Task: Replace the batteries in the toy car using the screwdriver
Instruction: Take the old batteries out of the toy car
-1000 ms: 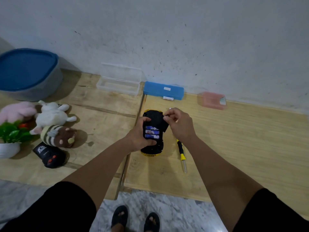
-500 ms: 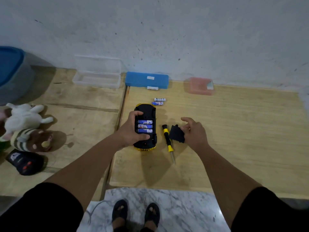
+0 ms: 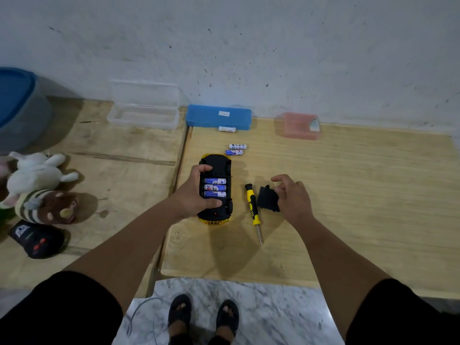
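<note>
Toy car [image 3: 215, 192], light stiff plastic, lies upside down; left hand [image 3: 193, 195] grips its sides, the best hold. Right hand [image 3: 291, 197] pinches the small battery cover [image 3: 267, 199].

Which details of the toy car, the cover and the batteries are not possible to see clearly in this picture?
All in the head view:
- Toy car: lies upside down, so its top is hidden; the left hand covers its left side.
- Battery cover: its right edge is behind the right hand.
- Screw: too small to find.
- Loose batteries: print too small to read.
</note>
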